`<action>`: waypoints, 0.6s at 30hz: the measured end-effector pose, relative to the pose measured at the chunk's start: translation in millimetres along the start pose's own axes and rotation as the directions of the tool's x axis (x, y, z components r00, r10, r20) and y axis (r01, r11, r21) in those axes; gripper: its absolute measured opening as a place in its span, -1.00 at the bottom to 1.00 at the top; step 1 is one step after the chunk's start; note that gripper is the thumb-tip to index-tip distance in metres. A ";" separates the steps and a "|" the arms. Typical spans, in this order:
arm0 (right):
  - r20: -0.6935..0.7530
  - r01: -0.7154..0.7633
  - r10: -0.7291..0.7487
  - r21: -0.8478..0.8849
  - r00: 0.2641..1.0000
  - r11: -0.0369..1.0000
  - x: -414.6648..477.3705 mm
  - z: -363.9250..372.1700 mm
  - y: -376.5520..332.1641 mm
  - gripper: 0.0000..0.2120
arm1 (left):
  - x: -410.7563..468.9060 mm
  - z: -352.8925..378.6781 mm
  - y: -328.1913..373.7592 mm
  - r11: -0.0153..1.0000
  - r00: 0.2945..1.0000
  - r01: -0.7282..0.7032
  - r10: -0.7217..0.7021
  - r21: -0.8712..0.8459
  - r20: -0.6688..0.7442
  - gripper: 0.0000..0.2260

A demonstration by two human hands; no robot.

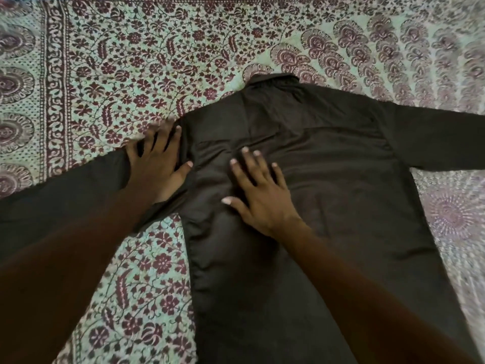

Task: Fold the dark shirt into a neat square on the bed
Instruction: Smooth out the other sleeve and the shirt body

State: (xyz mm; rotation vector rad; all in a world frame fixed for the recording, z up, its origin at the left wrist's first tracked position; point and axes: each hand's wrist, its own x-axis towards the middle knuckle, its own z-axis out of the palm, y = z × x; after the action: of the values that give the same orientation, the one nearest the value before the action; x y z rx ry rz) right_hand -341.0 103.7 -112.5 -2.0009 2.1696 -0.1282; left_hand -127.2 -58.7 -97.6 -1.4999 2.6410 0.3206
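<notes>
The dark shirt [328, 174] lies spread out flat on the bed, back side up, collar at the far end and both sleeves stretched out to the sides. My left hand [157, 164] rests flat with fingers apart on the left shoulder, where the left sleeve joins the body. My right hand [262, 193] presses flat on the upper back of the shirt, fingers spread, holding nothing. The left sleeve runs toward the lower left under my forearm. The shirt's hem is hidden past the bottom edge of the view.
A patterned bedsheet [131, 61] with maroon flowers on pale green covers the bed all around the shirt. A darker border strip [55, 88] runs down the left side. Open sheet lies beyond the collar and to the right.
</notes>
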 end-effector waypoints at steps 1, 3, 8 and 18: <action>-0.004 -0.134 0.134 0.028 0.991 0.991 -6.7 1.3 -5.3 -0.20 | -9.1 -0.4 3.3 1.000 1.000 -0.020 0.020 -0.002 -0.018 -0.31; 0.002 -0.272 0.272 0.028 0.962 0.962 -18.5 7.8 -20.8 -0.18 | -37.9 6.0 2.9 0.988 0.989 -0.147 0.149 0.049 -0.023 -0.35; 0.070 0.255 -0.250 -0.076 0.966 0.964 -42.6 14.1 -59.6 -0.27 | -98.4 22.8 -42.3 0.997 0.997 0.074 -0.074 0.009 -0.034 -0.38; 0.151 0.274 -0.262 -0.065 0.953 0.959 -118.3 21.2 -104.0 -0.20 | -172.0 -8.8 -63.6 0.986 0.986 0.164 -0.164 -0.011 0.042 -0.36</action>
State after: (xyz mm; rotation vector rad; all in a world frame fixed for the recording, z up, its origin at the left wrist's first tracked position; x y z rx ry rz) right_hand -226.5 213.6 -104.3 -2.2706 1.8393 0.0689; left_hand 16.1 52.0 -67.1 -1.6829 2.4691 0.3536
